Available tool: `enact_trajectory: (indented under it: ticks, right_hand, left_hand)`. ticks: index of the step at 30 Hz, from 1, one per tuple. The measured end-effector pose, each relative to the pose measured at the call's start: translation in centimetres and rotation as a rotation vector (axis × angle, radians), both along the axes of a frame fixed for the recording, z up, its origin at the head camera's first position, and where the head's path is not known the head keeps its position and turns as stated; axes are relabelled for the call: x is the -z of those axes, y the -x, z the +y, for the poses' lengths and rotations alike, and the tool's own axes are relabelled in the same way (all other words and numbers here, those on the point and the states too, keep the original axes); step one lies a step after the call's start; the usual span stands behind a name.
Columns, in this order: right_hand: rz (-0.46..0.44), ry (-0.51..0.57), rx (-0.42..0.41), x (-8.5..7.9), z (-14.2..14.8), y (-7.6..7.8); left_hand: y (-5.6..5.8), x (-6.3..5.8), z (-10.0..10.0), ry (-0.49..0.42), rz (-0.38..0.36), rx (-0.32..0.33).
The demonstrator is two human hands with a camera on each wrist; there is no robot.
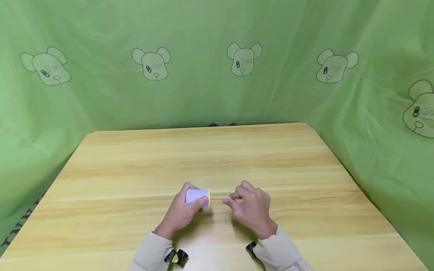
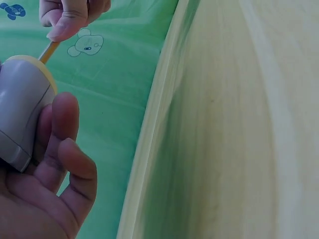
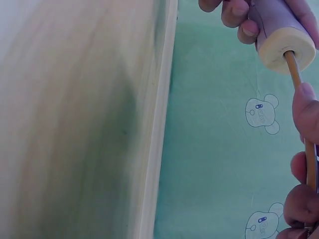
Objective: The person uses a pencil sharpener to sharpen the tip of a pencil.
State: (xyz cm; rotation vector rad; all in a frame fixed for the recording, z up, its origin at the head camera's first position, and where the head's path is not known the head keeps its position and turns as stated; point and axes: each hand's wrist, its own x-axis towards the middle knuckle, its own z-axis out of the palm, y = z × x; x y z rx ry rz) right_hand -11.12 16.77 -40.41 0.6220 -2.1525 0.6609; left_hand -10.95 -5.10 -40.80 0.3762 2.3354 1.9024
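My left hand (image 1: 179, 212) grips a small lavender pencil sharpener (image 1: 194, 195), its thumb lying along the body. The sharpener lies sideways in the hand, with its cream end face (image 3: 279, 49) turned toward my right hand (image 1: 255, 209). A thin yellow-brown pencil (image 3: 294, 69) enters the round hole in that face, so its tip is hidden inside. Thumb and fingers of the right hand pinch the pencil a short way out from the hole. In the left wrist view, the grey-looking sharpener body (image 2: 22, 94) shows a seam along its side.
Both hands are above the near part of a light wooden table (image 1: 210, 158). A green curtain (image 1: 196, 98) printed with bear heads surrounds its back and sides. Black straps (image 1: 177, 257) sit at the cuffs of the beige sleeves (image 1: 283, 250).
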Motion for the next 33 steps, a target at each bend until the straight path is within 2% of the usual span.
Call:
enact_trajectory:
  ticks: [4,11,14,18,21,23,25,28,31,33]
  right_hand:
    - [-0.119,-0.006,-0.006,0.1,0.1,-0.1]
    - [-0.34,0.032,0.01,0.2,0.5,-0.5]
    - [-0.48,0.04,0.002,-0.2,0.7,-0.7]
    - [-0.713,0.078,0.005,-0.9,0.9,-0.8]
    - [-0.799,0.101,0.03,-1.3,0.9,-0.7]
    - [-0.774,0.1,0.032,-1.3,0.8,-0.6]
    - [-0.703,0.083,0.021,-1.1,0.6,-0.6]
    - [-0.503,0.043,-0.012,-0.7,0.2,-0.5]
    - [-0.289,0.0,0.009,-0.4,0.0,-0.3]
    - [-0.184,-0.003,0.022,-0.2,-0.1,-0.2]
  left_hand:
    - [0.1,0.3,0.0,0.014,0.011,0.013]
    - [0.3,0.7,0.0,0.092,0.111,0.047]
    - [0.2,0.8,0.0,0.101,0.157,0.06]
    - [0.3,0.9,0.1,0.108,0.236,0.094]
    - [0.4,1.0,0.1,0.13,0.25,0.115]
    - [0.3,1.0,0.0,0.141,0.229,0.108]
    - [0.3,0.9,-0.2,0.149,0.199,0.076]
    - [0.2,0.8,-0.5,0.143,0.166,0.027]
    - [0.1,0.6,-0.4,0.134,0.155,0.003]
    - [0.2,0.6,-0.2,0.126,0.156,-0.011]
